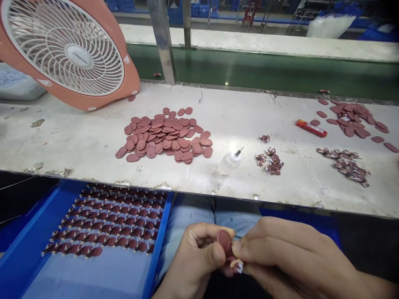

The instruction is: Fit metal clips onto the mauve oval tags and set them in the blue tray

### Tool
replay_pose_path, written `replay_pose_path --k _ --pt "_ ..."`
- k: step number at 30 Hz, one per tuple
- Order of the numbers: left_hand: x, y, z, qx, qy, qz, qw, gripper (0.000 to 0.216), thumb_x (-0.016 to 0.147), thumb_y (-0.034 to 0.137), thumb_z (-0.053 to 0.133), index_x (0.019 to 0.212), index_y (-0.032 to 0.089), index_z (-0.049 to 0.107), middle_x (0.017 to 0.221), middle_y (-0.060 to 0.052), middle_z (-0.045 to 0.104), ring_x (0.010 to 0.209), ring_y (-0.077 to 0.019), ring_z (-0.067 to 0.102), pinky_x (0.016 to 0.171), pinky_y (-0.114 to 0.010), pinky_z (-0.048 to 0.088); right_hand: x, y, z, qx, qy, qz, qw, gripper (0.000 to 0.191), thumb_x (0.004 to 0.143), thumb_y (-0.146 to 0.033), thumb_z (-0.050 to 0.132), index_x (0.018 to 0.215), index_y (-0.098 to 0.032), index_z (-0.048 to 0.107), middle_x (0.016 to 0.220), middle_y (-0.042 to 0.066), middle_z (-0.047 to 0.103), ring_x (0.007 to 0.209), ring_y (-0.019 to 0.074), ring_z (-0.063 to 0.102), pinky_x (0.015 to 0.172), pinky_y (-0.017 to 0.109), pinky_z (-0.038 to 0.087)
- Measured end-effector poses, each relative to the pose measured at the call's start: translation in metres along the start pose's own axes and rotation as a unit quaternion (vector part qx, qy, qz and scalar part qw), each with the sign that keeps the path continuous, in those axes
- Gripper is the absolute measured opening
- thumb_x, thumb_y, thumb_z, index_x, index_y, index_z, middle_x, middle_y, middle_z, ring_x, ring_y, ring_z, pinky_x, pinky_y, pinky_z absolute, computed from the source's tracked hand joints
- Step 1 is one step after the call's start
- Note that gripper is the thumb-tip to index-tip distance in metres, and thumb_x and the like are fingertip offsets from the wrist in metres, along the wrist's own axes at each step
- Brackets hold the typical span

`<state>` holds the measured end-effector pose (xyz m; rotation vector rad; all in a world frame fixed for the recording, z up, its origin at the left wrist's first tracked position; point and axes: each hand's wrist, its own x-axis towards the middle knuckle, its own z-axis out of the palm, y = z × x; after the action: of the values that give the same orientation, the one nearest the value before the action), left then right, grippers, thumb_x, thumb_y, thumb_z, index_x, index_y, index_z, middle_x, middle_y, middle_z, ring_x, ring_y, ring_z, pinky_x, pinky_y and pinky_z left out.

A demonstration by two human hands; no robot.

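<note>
My left hand [196, 251] pinches a reddish-brown oval base [224, 241] between thumb and fingers, in front of the bench edge. Closed against its lower side is my right hand [280, 249], with the fingertips on a small brown-and-white figurine [236, 265]. Figurine and oval touch; fingers hide the join. On the bench above, a clear squeeze bottle [229, 163] with a needle tip stands beside a few loose figurines [274, 162]. A heap of similar ovals [165, 137] lies left of the bottle.
A blue tray [162, 241] at lower left holds rows of ovals with figurines on them. An orange fan [132, 72] stands at the bench's back left. To the right lie a red box [311, 128], more ovals [355, 116] and figurines [346, 164]. Behind runs a green belt [264, 68].
</note>
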<state>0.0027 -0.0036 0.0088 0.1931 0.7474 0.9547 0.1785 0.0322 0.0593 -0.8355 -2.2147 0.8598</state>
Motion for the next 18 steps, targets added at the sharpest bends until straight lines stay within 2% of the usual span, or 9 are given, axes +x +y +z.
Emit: replay_pose_path --k 5,9,11,14,18 --pt "0.009 -0.004 -0.011 -0.034 -0.015 -0.017 0.999 0.035 0.064 0.046 0.09 0.07 0.014 0.077 0.063 0.001 0.063 0.054 -0.0055 0.058 0.049 -0.013 0.047 0.013 0.002 -0.003 -0.03 -0.049 0.003 0.998 0.012 0.094 -0.013 0.062 0.101 -0.021 0.065 0.083 -0.001 0.072 0.07 0.0097 0.068 0.065 0.015 0.055" --pt "0.012 -0.009 -0.023 -0.076 -0.027 -0.048 0.996 0.032 0.068 0.044 0.088 0.082 0.017 0.08 0.066 0.0 0.066 0.059 -0.0068 0.063 0.048 -0.011 0.048 0.013 0.005 -0.006 -0.055 -0.032 0.024 0.998 0.031 0.096 -0.03 0.065 0.125 -0.022 0.058 0.083 0.0 0.069 0.067 0.0107 0.065 0.061 0.017 0.054" --pt "0.012 -0.011 -0.027 -0.095 -0.015 -0.061 0.993 0.032 0.068 0.043 0.088 0.087 0.018 0.081 0.068 0.0 0.068 0.059 -0.0067 0.064 0.047 -0.011 0.048 0.012 0.007 -0.008 -0.044 -0.032 0.039 0.998 0.029 0.098 -0.029 0.062 0.127 -0.025 0.058 0.086 -0.001 0.068 0.067 0.0096 0.064 0.062 0.017 0.053" --pt "0.011 -0.011 -0.031 -0.116 0.001 -0.073 0.991 0.035 0.065 0.046 0.089 0.083 0.017 0.08 0.07 0.0 0.071 0.057 -0.0061 0.065 0.046 -0.011 0.05 0.012 0.011 -0.008 0.001 -0.055 0.061 0.997 0.025 0.099 -0.02 0.06 0.123 -0.03 0.06 0.09 -0.003 0.067 0.074 0.0075 0.064 0.067 0.016 0.05" --pt "0.011 -0.009 -0.03 -0.132 -0.013 -0.054 0.99 0.031 0.066 0.045 0.088 0.074 0.017 0.078 0.069 0.001 0.071 0.057 -0.0059 0.065 0.045 -0.011 0.052 0.013 0.014 -0.001 0.029 -0.075 0.081 0.993 0.026 0.099 -0.022 0.062 0.122 -0.035 0.06 0.084 -0.006 0.064 0.066 0.0054 0.058 0.061 0.016 0.046"
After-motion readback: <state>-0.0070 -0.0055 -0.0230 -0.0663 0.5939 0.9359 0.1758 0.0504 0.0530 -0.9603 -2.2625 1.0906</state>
